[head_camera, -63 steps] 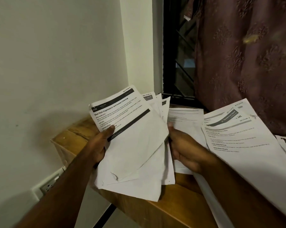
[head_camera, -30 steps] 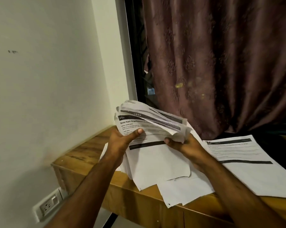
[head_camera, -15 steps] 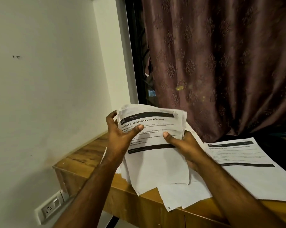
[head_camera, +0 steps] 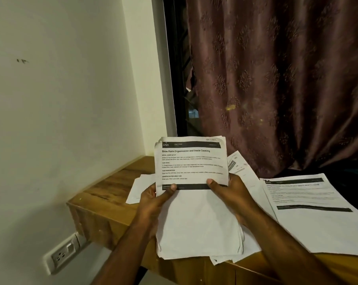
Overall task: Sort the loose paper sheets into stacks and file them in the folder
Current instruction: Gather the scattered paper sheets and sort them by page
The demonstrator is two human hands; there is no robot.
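I hold a squared-up stack of printed sheets (head_camera: 192, 167) upright over the wooden desk (head_camera: 104, 194). Its top page reads "Shoe Rack Organization and Insole Cleaning". My left hand (head_camera: 153, 200) grips the stack's left edge, thumb across the front. My right hand (head_camera: 231, 192) grips the right edge, thumb on the black band. More loose sheets (head_camera: 238, 161) lie on the desk behind the stack. A separate printed sheet (head_camera: 309, 210) lies flat to the right. No folder is in view.
A cream wall is close on the left, with a power socket (head_camera: 63, 254) below the desk. A dark maroon curtain (head_camera: 276, 79) hangs behind the desk, beside a dark window gap (head_camera: 182, 79). The desk's front edge runs under my forearms.
The fanned, uneven sheets have been gathered and aligned into one neat stack. Both hands slid down to its sides and hold it more upright.
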